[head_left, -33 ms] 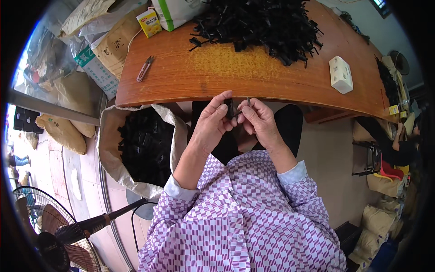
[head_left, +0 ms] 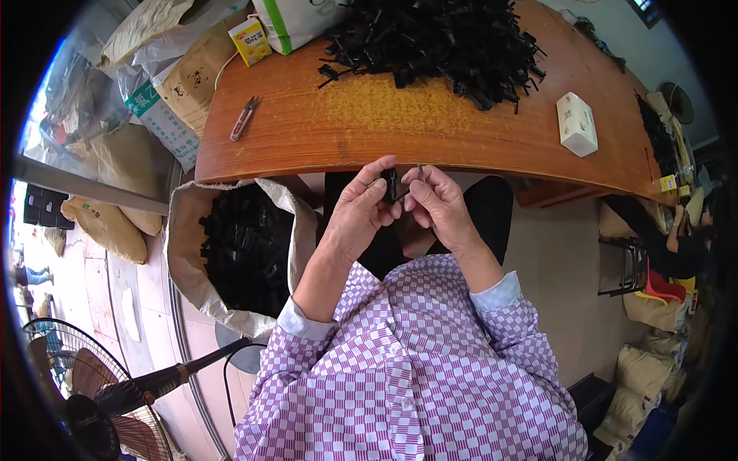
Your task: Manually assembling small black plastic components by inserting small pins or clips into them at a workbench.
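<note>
We found both hands nearly closed over the lap, by the near edge of the surface (head_left: pixel 288 131): the left hand (head_left: pixel 357 203) pinched a small black part (head_left: pixel 390 184), the right hand (head_left: pixel 440 203) a thin dark piece (head_left: pixel 420 170) beside it. We judged it close two-handed work, the next move calling for a steady left pinch. The part looked blocky, perhaps hollowed; fingers hid much.

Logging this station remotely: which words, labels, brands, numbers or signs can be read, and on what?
I won't transcribe wording, only locate it.
Yellow box: large characters.
Green-white carton: large characters.
Brown paper bag: dark print, blurred.
White packet: too small.
Held black piece: none readable.
</note>
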`<action>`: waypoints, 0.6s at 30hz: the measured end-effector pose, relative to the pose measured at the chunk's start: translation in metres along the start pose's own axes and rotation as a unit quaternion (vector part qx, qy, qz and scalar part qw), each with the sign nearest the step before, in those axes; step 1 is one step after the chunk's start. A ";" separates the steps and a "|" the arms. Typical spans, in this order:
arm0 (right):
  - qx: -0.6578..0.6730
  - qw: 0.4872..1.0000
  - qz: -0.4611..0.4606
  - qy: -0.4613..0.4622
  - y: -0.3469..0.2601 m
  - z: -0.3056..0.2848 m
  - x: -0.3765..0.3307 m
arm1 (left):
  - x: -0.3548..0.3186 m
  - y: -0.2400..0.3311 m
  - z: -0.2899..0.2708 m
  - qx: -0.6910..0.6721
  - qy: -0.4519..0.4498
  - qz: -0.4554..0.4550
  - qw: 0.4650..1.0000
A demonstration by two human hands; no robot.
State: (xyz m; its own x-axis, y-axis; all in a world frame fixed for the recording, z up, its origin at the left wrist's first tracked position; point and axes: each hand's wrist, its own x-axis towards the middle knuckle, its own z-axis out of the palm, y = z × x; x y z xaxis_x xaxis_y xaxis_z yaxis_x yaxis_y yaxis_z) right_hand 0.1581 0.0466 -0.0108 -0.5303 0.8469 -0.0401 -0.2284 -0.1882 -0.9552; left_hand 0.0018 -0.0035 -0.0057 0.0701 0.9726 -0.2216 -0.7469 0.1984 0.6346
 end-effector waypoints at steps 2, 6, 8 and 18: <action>0.101 0.995 0.017 0.015 -0.004 -0.002 -0.001 | 0.001 -0.003 0.004 0.007 -0.044 -0.011 0.999; 0.161 0.983 0.079 -0.033 -0.016 -0.013 -0.007 | 0.001 -0.006 0.002 0.030 -0.133 -0.054 0.989; 0.145 0.979 0.106 -0.096 -0.016 -0.022 -0.009 | 0.001 -0.009 0.002 0.028 -0.144 -0.066 0.987; -0.104 0.992 0.042 -0.051 -0.016 -0.015 -0.001 | -0.003 -0.008 0.009 0.425 -0.080 0.094 0.897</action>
State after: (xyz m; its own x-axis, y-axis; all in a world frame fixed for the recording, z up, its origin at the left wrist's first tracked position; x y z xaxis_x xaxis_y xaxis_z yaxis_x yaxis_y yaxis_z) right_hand 0.1746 0.0560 0.0000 -0.6230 0.7755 -0.1023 -0.0124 -0.1406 -0.9900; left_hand 0.0134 -0.0074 -0.0036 0.1402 0.9900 0.0144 0.0135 -0.0164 0.9998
